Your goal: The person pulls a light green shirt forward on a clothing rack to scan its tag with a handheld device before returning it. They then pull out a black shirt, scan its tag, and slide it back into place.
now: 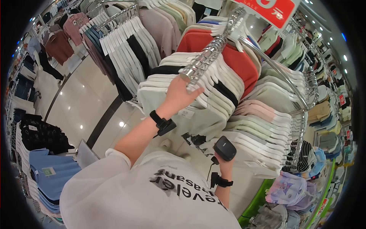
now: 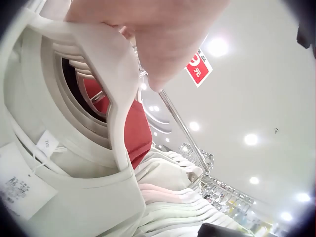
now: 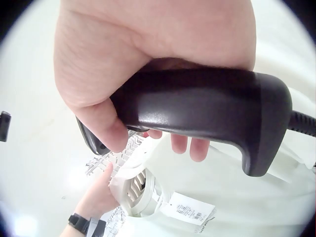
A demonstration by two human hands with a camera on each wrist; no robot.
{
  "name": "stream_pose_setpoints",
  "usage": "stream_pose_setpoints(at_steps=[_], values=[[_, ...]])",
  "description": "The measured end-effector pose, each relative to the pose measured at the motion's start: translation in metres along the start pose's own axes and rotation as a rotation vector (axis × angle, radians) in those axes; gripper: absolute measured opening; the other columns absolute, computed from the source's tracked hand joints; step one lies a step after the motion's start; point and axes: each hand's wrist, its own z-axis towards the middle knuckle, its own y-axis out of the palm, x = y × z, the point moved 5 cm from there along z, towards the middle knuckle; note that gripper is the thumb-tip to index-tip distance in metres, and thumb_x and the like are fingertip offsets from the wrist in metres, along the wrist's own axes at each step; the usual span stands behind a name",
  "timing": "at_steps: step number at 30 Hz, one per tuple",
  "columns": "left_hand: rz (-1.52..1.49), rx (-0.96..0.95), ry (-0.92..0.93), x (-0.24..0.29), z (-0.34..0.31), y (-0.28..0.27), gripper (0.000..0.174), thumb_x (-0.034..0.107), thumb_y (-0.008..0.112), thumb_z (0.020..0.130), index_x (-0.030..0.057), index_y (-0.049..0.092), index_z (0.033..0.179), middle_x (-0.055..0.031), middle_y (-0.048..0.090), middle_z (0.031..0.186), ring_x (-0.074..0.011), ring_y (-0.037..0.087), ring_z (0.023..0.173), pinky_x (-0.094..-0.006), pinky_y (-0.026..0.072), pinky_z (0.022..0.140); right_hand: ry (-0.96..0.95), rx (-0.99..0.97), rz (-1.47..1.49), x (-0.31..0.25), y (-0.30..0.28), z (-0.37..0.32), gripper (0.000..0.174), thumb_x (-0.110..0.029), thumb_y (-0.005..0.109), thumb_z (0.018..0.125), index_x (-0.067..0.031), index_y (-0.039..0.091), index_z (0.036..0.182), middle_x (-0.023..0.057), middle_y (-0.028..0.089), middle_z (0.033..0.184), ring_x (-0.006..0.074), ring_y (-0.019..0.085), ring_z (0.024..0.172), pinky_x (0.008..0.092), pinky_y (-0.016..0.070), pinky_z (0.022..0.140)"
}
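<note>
My left hand (image 1: pixel 179 95) is at the front end of the rail, gripping the neck of a white hanger (image 2: pixel 121 64). On that hanger hangs a pale top (image 2: pixel 84 202), its printed paper tag (image 2: pixel 24 185) dangling below the collar in the left wrist view. My right hand (image 1: pixel 225 165) grips a black handheld barcode scanner (image 3: pixel 197 103) around its handle, lower and to the right of the left hand. A cable leaves the handle's end. Beyond the scanner in the right wrist view, the tag (image 3: pixel 190 210) faces outward on the pale fabric.
The chrome rail (image 1: pixel 213 45) carries packed pale tops and a red one (image 1: pixel 236 65). More pale tops (image 1: pixel 259 133) crowd a lower rack at right. Blue shirts (image 1: pixel 53 171) hang behind at left. A red sale sign (image 1: pixel 274 11) stands above; tiled floor (image 1: pixel 84 103) runs left.
</note>
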Motion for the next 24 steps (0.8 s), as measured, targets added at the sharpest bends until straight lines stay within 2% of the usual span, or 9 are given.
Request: stream_pose_setpoints(at_steps=[4,7,9,11,12,19,21,23,24], values=[[-0.052,-0.119,-0.001,-0.027,-0.017,-0.025,0.062,0.033,0.085,0.079,0.0025,0.061,0.127,-0.0189,0.066,0.12,-0.0371,0.062,0.111,-0.0436,0.05,0.094,0.042,0.085,0.021,0.002,0.003,0.008,0.065,-0.011,0.091,0.071,-0.0008,0.058,0.126,0.0124,0.069,0.118,0.0241,0.067,0.105,0.0383,0.0517,0.094],[0.044,0.001,0.073,-0.058,-0.034,-0.048,0.059,0.03,0.088,0.077,0.003,0.062,0.122,-0.016,0.065,0.117,-0.0359,0.062,0.11,-0.0434,0.0495,0.095,-0.029,0.139,-0.134,-0.014,0.005,0.017,0.065,-0.012,0.091,0.072,-0.0003,0.058,0.126,0.013,0.068,0.118,0.0251,0.067,0.105,0.0386,0.0514,0.095],[0.174,0.011,0.038,-0.084,-0.044,-0.064,0.055,0.028,0.089,0.075,0.0033,0.064,0.117,-0.0135,0.065,0.114,-0.0352,0.062,0.108,-0.0431,0.0498,0.093,-0.021,0.106,-0.163,-0.027,0.013,0.021,0.063,-0.01,0.09,0.073,0.0001,0.058,0.127,0.0125,0.068,0.118,0.024,0.066,0.106,0.0378,0.0512,0.095],[0.196,-0.032,0.0,-0.114,-0.053,-0.075,0.053,0.027,0.089,0.074,0.0037,0.065,0.115,-0.0127,0.065,0.114,-0.0348,0.061,0.107,-0.0427,0.0499,0.092,-0.078,0.228,-0.161,-0.044,0.02,0.021,0.043,-0.003,0.078,0.084,-0.0015,0.064,0.125,0.0051,0.07,0.115,0.0144,0.064,0.102,0.0308,0.0519,0.091],[0.226,-0.071,-0.033,-0.123,-0.055,-0.08,0.052,0.027,0.089,0.072,0.0041,0.065,0.112,-0.0119,0.064,0.114,-0.0344,0.061,0.107,-0.0422,0.05,0.091,-0.072,0.225,-0.169,-0.052,0.025,0.024,0.044,-0.006,0.081,0.084,-0.0017,0.064,0.124,0.0031,0.068,0.112,0.0132,0.062,0.099,0.0306,0.0517,0.087],[0.245,-0.171,0.023,-0.148,-0.048,-0.1,0.049,0.025,0.089,0.071,0.006,0.066,0.109,-0.0099,0.063,0.112,-0.0314,0.061,0.105,-0.0403,0.0506,0.089,-0.152,0.229,-0.163,-0.053,0.039,0.065,0.045,-0.008,0.084,0.081,-0.0024,0.064,0.122,0.0033,0.068,0.11,0.0134,0.061,0.095,0.0301,0.051,0.083],[0.122,-0.224,-0.039,-0.158,-0.044,-0.1,0.043,0.022,0.088,0.071,0.0055,0.067,0.104,-0.0091,0.064,0.101,-0.0306,0.061,0.094,-0.0376,0.0515,0.084,-0.153,0.257,-0.14,-0.047,0.039,0.071,0.044,-0.009,0.084,0.082,-0.003,0.065,0.122,0.0028,0.069,0.109,0.0134,0.061,0.096,0.0302,0.05,0.084],[0.123,-0.313,-0.137,-0.172,-0.042,-0.1,0.042,0.023,0.089,0.071,0.005,0.069,0.104,-0.0092,0.066,0.097,-0.0306,0.062,0.092,-0.0377,0.0515,0.082,0.085,0.278,-0.038,-0.029,0.033,0.072,0.058,-0.004,0.085,0.078,-0.0025,0.063,0.132,0.0037,0.07,0.112,0.0134,0.062,0.105,0.0308,0.0492,0.092],[0.131,-0.398,-0.237,-0.182,-0.043,-0.097,0.042,0.023,0.09,0.071,0.0046,0.07,0.103,-0.0093,0.067,0.093,-0.0305,0.064,0.09,-0.0377,0.0515,0.081,0.114,0.277,0.084,-0.023,0.036,0.074,0.051,-0.004,0.082,0.082,-0.0032,0.065,0.13,0.0018,0.069,0.111,0.0121,0.061,0.1,0.0297,0.0482,0.089]])
